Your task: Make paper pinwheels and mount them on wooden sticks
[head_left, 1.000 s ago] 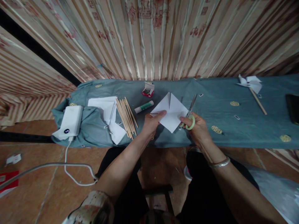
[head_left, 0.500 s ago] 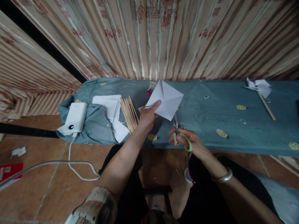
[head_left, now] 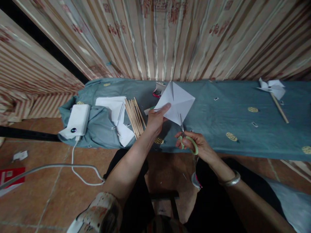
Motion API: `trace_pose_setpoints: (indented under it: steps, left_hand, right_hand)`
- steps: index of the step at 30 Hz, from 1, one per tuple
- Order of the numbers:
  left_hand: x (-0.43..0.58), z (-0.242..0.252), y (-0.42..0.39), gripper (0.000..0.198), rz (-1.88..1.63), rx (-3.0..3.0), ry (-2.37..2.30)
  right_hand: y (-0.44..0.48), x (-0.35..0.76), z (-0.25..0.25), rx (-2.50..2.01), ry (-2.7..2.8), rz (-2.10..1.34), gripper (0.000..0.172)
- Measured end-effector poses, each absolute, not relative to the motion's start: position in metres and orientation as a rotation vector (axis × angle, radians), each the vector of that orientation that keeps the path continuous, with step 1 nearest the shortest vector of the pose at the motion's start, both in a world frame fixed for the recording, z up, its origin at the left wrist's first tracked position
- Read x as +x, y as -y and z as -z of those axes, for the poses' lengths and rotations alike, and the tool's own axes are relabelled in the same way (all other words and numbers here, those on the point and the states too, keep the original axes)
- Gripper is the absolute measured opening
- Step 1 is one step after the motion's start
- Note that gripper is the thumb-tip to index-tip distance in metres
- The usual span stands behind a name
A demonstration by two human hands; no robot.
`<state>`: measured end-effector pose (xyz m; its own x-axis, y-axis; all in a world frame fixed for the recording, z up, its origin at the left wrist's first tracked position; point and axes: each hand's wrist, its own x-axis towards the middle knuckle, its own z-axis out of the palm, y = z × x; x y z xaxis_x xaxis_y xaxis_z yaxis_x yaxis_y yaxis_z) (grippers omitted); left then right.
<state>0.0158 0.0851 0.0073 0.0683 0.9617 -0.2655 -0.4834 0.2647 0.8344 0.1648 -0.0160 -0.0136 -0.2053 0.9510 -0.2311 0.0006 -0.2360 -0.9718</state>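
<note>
My left hand (head_left: 157, 119) pinches a white square of paper (head_left: 181, 98) by its left corner, thumb on top. Creases run across the sheet, and a slit shows near its upper corner. In my right hand (head_left: 194, 142) is a pair of scissors (head_left: 195, 147) with light green handles. Their blades point up and lie at the paper's lower corner. Behind the paper, partly covered, sits a small red and white box (head_left: 157, 90) with dark contents. A bundle of thin wooden sticks (head_left: 134, 118) lies left of my left hand.
White paper sheets (head_left: 111, 105) and a white power bank (head_left: 79, 119) with a cable lie at the left of the cloth-covered surface (head_left: 218, 113). A paper pinwheel on a stick (head_left: 274, 89) lies at the far right. A striped curtain (head_left: 160, 42) hangs behind.
The paper has shifted slightly right and flattened toward me. The scissor blades now overlap its lower corner, further in than before. Both hands keep their holds.
</note>
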Motion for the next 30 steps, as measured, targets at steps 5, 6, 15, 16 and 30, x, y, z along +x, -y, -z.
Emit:
trace_pose_setpoints:
  steps: [5,6,15,16,30]
  left_hand:
    - [0.0153,-0.0069,-0.0845,0.031,-1.182,0.649,-0.935]
    - [0.0152,-0.0068,-0.0842,0.031,-1.18,0.652,-0.936]
    - [0.0146,-0.005,-0.0829,0.033,-1.19,0.666,-0.915]
    - [0.0143,-0.005,-0.0829,0.033,-1.19,0.666,-0.912]
    - [0.012,-0.0042,-0.0844,0.036,-1.198,0.656,-0.926]
  right_hand:
    - [0.0155,0.1631,0.0118,-1.263,1.209,-1.536,0.044]
    - [0.0155,0.1628,0.0116,-1.264,1.208,-1.532,0.044]
    - [0.0164,0.1626,0.0129,-1.286,1.196,-1.522,0.043]
    - [0.0164,0.1625,0.0123,-1.294,1.2,-1.515,0.043]
    - [0.0164,0.1611,0.0049,-1.327,1.207,-1.516,0.04]
